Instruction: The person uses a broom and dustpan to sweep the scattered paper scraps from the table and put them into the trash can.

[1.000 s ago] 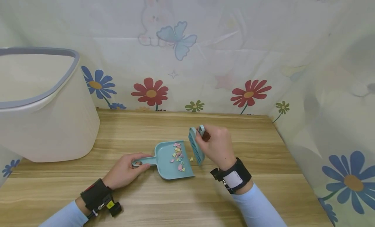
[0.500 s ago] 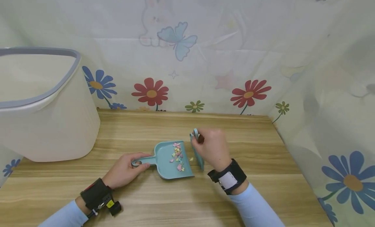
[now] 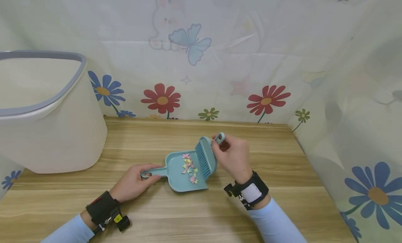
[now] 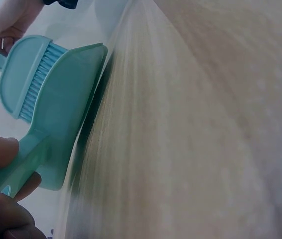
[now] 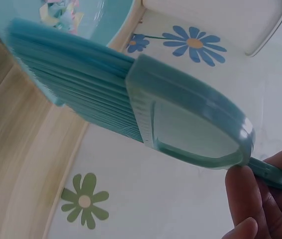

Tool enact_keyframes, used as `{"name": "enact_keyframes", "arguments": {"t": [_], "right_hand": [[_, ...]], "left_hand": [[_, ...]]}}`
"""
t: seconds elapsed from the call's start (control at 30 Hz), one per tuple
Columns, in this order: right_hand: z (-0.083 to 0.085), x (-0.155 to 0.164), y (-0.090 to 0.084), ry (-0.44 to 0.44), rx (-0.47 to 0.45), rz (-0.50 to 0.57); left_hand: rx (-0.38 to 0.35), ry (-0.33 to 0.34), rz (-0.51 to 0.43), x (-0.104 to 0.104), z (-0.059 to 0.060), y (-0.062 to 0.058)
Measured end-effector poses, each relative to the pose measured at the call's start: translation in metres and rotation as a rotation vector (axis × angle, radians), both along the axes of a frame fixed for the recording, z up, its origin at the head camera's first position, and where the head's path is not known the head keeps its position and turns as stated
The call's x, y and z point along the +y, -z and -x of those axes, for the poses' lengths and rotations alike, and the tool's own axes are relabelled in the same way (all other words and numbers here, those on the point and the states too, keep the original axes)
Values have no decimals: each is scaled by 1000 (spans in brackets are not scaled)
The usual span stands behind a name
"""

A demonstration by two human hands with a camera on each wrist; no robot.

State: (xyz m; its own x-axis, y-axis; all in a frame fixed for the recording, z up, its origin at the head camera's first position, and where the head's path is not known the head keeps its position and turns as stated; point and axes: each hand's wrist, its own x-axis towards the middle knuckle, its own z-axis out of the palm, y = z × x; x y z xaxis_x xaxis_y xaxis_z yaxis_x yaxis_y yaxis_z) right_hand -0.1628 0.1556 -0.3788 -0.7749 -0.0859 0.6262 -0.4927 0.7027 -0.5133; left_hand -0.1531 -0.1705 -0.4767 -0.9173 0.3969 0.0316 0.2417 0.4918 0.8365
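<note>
Gripping dustpan (image 3: 185,170) and brush (image 3: 205,157), both hands work right of white bin (image 3: 47,110); scraps (image 3: 189,166) inside.

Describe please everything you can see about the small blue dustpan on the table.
The dustpan is a small scoop of light teal plastic, as it looks, with a flat tray, low walls and a short handle that has a hole at its end. It lies flat on the wooden table. The left hand grips the handle. Small scraps of coloured paper lie in the tray. The bristles of a matching brush, held by the right hand, are over its open edge.
</note>
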Motion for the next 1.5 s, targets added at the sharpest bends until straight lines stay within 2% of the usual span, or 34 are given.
{"name": "enact_keyframes", "arguments": {"t": [0.43,0.73,0.8,0.9,1.07,1.3,1.5], "right_hand": [[1,6,6,96,12,-161],[1,-8,9,57,16,-201],[1,-12,9,30,10,-181],[1,-14,8,-9,-19,-90],[0,-6,4,-4,-29,58],[0,14,1,35,-33,82],[0,34,7,99,-56,72]], "left_hand": [[-3,-5,7,0,0,-2],[7,-7,9,-1,0,-1],[16,-5,14,0,0,0],[19,1,7,0,0,0],[20,5,1,-1,0,2],[14,5,4,-1,1,3],[7,5,1,0,1,2]]}}
